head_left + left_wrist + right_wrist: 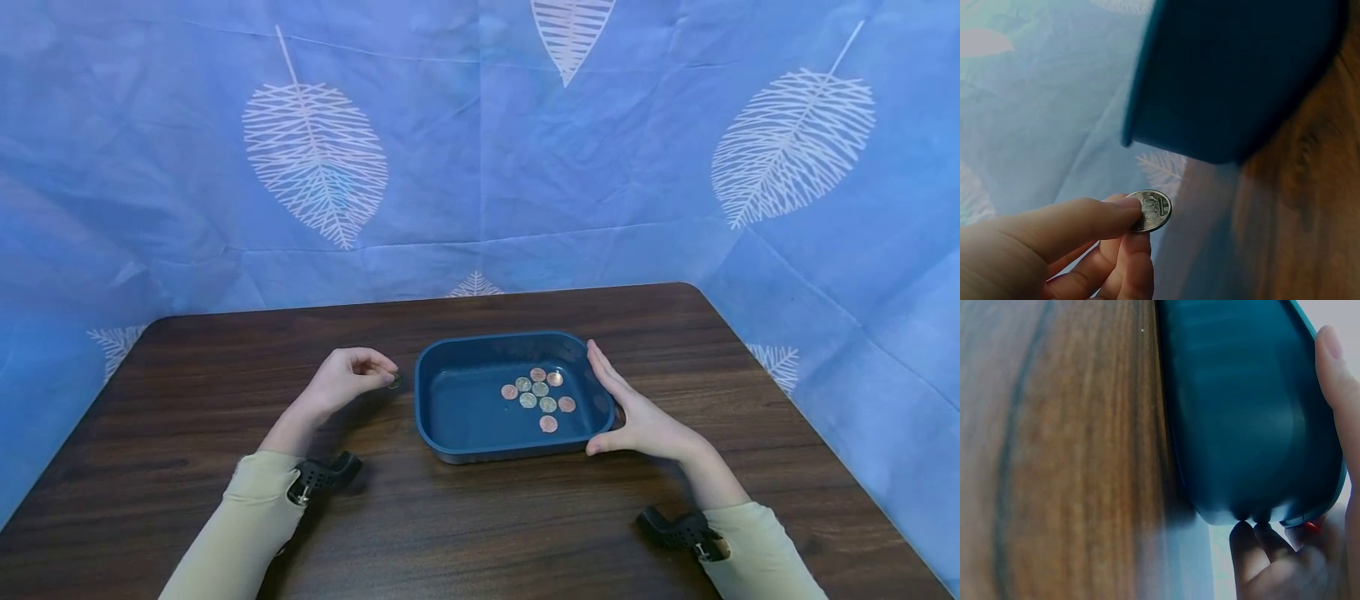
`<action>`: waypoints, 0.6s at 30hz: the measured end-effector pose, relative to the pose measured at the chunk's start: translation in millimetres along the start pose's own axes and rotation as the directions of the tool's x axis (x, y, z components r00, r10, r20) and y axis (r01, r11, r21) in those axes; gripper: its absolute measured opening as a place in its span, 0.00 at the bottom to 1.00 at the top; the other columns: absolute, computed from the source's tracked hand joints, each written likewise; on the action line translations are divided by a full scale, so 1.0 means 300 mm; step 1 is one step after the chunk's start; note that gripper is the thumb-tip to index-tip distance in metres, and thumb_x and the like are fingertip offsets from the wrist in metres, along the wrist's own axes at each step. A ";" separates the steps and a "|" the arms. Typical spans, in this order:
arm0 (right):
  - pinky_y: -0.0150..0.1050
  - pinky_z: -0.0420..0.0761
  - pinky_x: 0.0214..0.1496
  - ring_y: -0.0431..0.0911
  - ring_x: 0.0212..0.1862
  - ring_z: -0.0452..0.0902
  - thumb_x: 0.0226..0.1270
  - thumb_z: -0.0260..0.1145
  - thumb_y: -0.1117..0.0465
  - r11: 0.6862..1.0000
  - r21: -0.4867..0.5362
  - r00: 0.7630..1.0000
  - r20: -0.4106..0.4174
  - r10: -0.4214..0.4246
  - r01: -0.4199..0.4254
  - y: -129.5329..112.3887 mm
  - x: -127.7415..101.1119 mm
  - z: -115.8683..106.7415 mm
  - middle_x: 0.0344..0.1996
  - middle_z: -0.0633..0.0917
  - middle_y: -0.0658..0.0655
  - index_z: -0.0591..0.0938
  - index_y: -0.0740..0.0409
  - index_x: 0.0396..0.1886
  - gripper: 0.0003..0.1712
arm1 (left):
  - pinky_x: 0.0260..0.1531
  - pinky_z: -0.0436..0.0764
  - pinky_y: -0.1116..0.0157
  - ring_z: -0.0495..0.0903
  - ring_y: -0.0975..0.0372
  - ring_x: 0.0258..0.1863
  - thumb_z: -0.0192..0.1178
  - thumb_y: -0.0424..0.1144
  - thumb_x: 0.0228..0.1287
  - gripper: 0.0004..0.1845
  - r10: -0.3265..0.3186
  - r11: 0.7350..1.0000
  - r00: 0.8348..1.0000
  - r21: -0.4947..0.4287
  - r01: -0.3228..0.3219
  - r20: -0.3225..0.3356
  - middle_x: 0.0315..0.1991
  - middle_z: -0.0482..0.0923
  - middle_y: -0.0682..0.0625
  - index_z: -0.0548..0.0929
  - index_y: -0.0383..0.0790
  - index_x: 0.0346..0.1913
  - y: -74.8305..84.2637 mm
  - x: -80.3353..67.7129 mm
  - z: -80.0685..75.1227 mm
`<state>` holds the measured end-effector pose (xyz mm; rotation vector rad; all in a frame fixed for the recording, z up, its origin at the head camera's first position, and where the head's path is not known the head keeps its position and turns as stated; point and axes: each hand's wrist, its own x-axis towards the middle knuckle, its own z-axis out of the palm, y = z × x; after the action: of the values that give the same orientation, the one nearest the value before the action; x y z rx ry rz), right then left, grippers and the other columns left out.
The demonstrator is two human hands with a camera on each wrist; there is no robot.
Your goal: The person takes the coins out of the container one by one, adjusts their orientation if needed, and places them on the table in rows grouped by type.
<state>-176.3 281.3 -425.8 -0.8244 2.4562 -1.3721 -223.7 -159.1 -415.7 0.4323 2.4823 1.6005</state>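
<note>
So far eight coins (538, 396) lie on the floor of the blue tray (450, 400), clustered toward the side nearest the right hand (633, 412); a mix of copper-coloured and silvery pieces. One more coin (1152, 210) is pinched between thumb and fingertips of the left hand (347, 379), held just off the tray's near wall and above the bench (225, 392). Judged from this layout: most of the coin work looks done, with the pinched coin not yet in the tray. No other loose coins show on the bench.

Right hand: fingers straight and together, palm flat against the tray's outer wall, thumb along the front corner. It steadies the tray, no curl round the rim.

View comparison:
- Head view gives the count and the layout, both sleeves (247, 525) and the wrist-mounted cameras (322, 475). The pinched coin is only a dark speck there.
- Left wrist view shows that coin clearly: silvery, a building-like relief on its face, thumb pad covering its inner edge. Tray seen from outside only; contents hidden.
- Right wrist view shows the tray's outer wall and fingertips (1244, 540) at its lower corner, possibly tucked under the edge; blur makes that uncertain. No coins visible.
</note>
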 end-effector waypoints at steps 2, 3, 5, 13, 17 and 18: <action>0.71 0.48 0.62 0.56 0.74 0.23 0.50 0.78 0.54 1.000 -0.005 1.000 0.000 0.001 -0.001 0.000 0.000 0.001 0.75 0.29 0.47 0.33 0.36 0.75 0.70 | 0.40 0.79 0.54 0.80 0.51 0.37 0.63 0.32 0.63 0.09 -0.011 1.000 1.000 0.015 0.011 0.002 0.35 0.83 0.45 0.84 0.31 0.43 -0.016 0.002 0.005; 0.71 0.48 0.62 0.56 0.74 0.23 0.50 0.78 0.53 1.000 -0.006 1.000 -0.002 0.002 -0.002 0.000 0.000 0.001 0.75 0.30 0.47 0.33 0.36 0.75 0.70 | 0.40 0.78 0.55 0.80 0.53 0.36 0.63 0.32 0.62 0.09 -0.012 1.000 1.000 0.023 0.012 0.004 0.34 0.82 0.45 0.84 0.31 0.43 -0.022 0.003 0.007; 0.71 0.47 0.62 0.56 0.74 0.24 0.50 0.78 0.53 1.000 -0.006 1.000 -0.004 0.003 -0.003 0.000 0.000 0.002 0.75 0.30 0.46 0.33 0.36 0.75 0.70 | 0.39 0.78 0.57 0.79 0.55 0.35 0.63 0.31 0.62 0.08 -0.008 0.999 1.000 0.045 0.008 0.007 0.34 0.82 0.46 0.84 0.31 0.42 -0.032 0.006 0.011; 0.71 0.46 0.62 0.55 0.74 0.23 0.49 0.78 0.52 1.000 -0.014 1.000 -0.005 -0.009 0.009 0.007 -0.002 0.001 0.75 0.30 0.48 0.33 0.37 0.76 0.70 | 0.38 0.79 0.60 0.80 0.58 0.34 0.61 0.30 0.62 0.06 -0.005 0.989 1.000 0.145 0.004 0.003 0.33 0.82 0.48 0.85 0.34 0.40 -0.039 0.005 0.022; 0.71 0.47 0.62 0.55 0.74 0.23 0.49 0.78 0.52 1.000 -0.009 1.000 -0.003 -0.011 0.011 0.009 -0.002 0.001 0.75 0.30 0.46 0.33 0.37 0.76 0.71 | 0.38 0.78 0.59 0.79 0.59 0.34 0.61 0.31 0.62 0.05 0.012 0.981 1.000 0.193 -0.011 -0.005 0.32 0.82 0.50 0.85 0.36 0.40 -0.043 0.005 0.027; 0.71 0.47 0.63 0.55 0.74 0.23 0.49 0.78 0.52 1.000 -0.009 1.000 -0.003 -0.010 0.010 0.008 -0.002 0.001 0.75 0.30 0.46 0.33 0.37 0.76 0.71 | 0.37 0.78 0.59 0.79 0.59 0.33 0.61 0.31 0.62 0.05 0.017 0.979 1.000 0.204 -0.015 -0.008 0.32 0.81 0.50 0.85 0.36 0.39 -0.046 0.006 0.028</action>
<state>-176.5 282.5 -428.2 -0.8384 2.4658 -1.3683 -225.1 -156.6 -431.6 0.4731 2.6677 1.3609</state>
